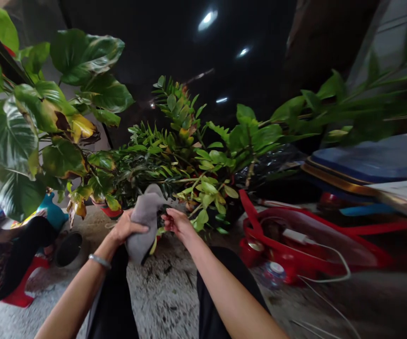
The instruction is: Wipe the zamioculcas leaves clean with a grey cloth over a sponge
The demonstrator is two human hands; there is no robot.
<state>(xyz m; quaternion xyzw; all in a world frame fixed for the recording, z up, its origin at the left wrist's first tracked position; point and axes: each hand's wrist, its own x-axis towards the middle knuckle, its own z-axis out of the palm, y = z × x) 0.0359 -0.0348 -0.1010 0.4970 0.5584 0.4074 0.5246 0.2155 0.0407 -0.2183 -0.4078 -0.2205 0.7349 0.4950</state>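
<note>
My left hand (127, 228), with a bangle at the wrist, is closed around a grey shoe-shaped piece (145, 209). Its thumb lies across the front, and a dark edge shows along the bottom of the piece. At the piece's right side, my right hand (177, 223) has its fingertips pinched together beside a small dark part (162, 214). Blur hides what exactly those fingers hold. Both hands are between my knees, just in front of the potted plants (206, 183).
A red bag (316, 235) with a white charger (297, 236) and cable is on the right, below stacked flat items (351, 160). Large variegated leaves (11, 132) hang at left. Beneath them a person in dark clothes (19, 249) sits by a round dark pot (69, 249).
</note>
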